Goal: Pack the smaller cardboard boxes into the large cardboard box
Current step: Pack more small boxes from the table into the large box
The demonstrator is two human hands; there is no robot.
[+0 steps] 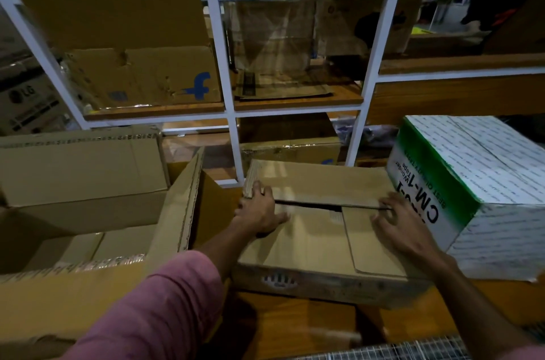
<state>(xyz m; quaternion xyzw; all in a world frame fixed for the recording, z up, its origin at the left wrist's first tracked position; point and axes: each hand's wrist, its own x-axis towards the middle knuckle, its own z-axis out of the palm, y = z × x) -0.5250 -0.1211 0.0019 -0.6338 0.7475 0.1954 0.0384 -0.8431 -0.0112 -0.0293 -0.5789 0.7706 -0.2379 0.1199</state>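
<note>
A brown small cardboard box (318, 244) sits in the middle, its top flaps closed with a dark gap between them. My left hand (259, 212) lies flat on its left top flap, fingers reaching the far left corner. My right hand (398, 224) rests on the right top flap, fingertips at the gap. To the left stands the large cardboard box (177, 212), open, its flaps up, with a smaller brown box (97, 247) lying inside. A white and green box (460, 182) printed "CM-1" stands touching the brown box on the right.
A white metal shelf rack (227, 64) runs behind, with wooden boards carrying several cardboard boxes, one (147, 79) with a blue logo. An LG carton (26, 106) is at far left. A wire mesh surface (413, 351) shows at the bottom right.
</note>
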